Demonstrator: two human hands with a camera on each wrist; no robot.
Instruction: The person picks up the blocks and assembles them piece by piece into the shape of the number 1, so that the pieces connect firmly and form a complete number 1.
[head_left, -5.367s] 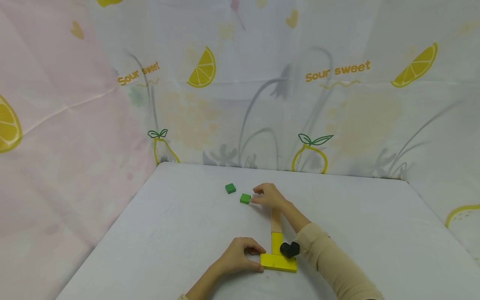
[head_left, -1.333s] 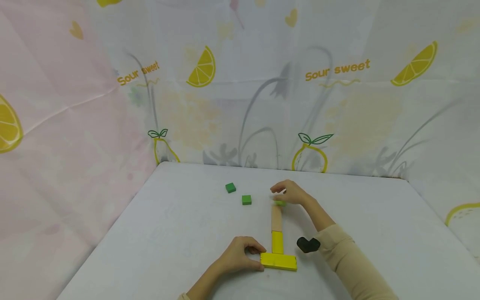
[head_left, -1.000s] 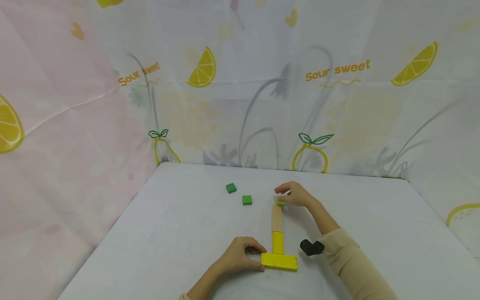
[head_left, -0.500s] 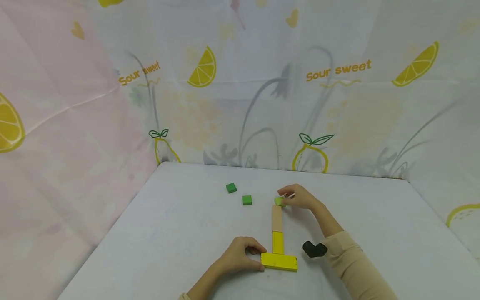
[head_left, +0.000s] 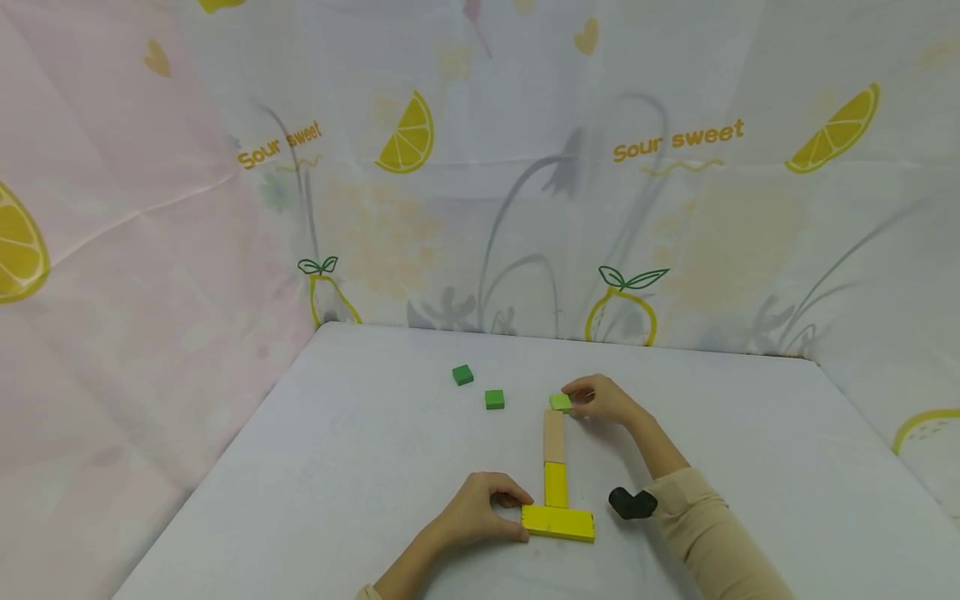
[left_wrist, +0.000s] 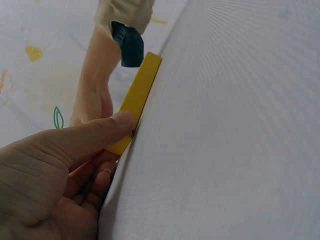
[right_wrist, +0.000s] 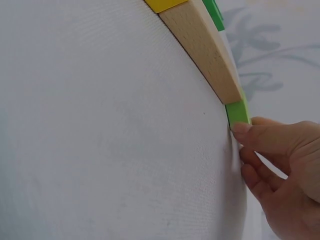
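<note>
In the head view, a yellow block point(head_left: 558, 523) lies crosswise at the front, its left end pinched between thumb and fingers of my left hand point(head_left: 480, 508). From its middle a second yellow block point(head_left: 556, 485) runs away from me, followed by a bare wooden block point(head_left: 553, 436). At the wooden block's far end sits a light green block point(head_left: 559, 402). My right hand point(head_left: 603, 398) pinches that one from the right. The right wrist view shows the thumb point(right_wrist: 242, 128) on the light green block point(right_wrist: 237, 112), which meets the wooden block point(right_wrist: 202, 50) end to end.
Two darker green blocks, one nearer point(head_left: 494, 400) and one farther point(head_left: 462, 375), lie left of the row on the white table point(head_left: 337, 467). A lemon-print cloth point(head_left: 480, 208) hangs behind. A black wrist device point(head_left: 632, 503) hangs at the right sleeve.
My right hand has gone from beside the green blocks to the wooden block's far end, where the light green block now lies straighter. It then shifted slightly right and nearer. My left hand stayed put.
</note>
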